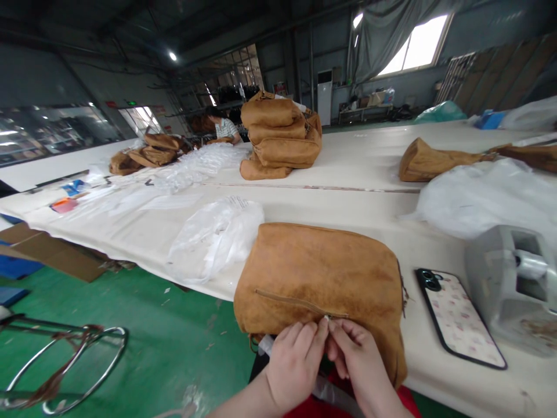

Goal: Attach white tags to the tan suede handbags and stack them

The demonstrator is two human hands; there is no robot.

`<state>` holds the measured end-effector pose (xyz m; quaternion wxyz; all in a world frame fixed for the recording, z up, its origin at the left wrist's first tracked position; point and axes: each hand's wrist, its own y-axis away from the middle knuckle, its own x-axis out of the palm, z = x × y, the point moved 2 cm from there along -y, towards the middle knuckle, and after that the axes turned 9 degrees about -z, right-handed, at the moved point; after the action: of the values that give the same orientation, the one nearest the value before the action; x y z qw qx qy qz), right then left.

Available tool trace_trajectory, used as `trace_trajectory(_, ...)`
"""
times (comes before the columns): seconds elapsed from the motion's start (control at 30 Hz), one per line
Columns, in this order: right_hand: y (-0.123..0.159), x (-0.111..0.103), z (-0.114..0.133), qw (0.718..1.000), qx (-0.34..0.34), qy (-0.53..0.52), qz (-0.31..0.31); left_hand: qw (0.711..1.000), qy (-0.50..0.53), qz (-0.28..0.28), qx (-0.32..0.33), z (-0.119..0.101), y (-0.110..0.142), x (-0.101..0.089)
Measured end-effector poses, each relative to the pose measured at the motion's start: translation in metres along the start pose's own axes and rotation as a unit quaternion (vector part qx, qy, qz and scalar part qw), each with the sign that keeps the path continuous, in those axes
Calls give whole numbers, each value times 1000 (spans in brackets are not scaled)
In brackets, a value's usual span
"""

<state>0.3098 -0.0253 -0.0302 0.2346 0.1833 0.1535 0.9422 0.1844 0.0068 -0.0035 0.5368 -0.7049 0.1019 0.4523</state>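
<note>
A brown suede-like bag lies at the table's front edge, right in front of me. A zipper runs across its near side. At the zipper's right end my left hand and my right hand meet, fingertips pinched close together. A tiny pale bit shows between the fingertips; the fingers hide most of it, so I cannot tell what it is. Both hands are closed and touch the bag's lower front.
Left of the bag lies a clear plastic bag. To the right are a phone and a grey tape dispenser. Stacked brown bags stand farther back, with a co-worker beyond. A metal-ringed stool stands at lower left.
</note>
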Motion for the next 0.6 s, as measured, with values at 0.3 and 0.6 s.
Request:
trace_trajectory(0.3,5,2,-2,1000,16,2,3,998,9,17,68,15,8,-9)
trace_trajectory(0.6,4,0,1,989,-66,130,-11,836,375,86,-391,18,-9,-6)
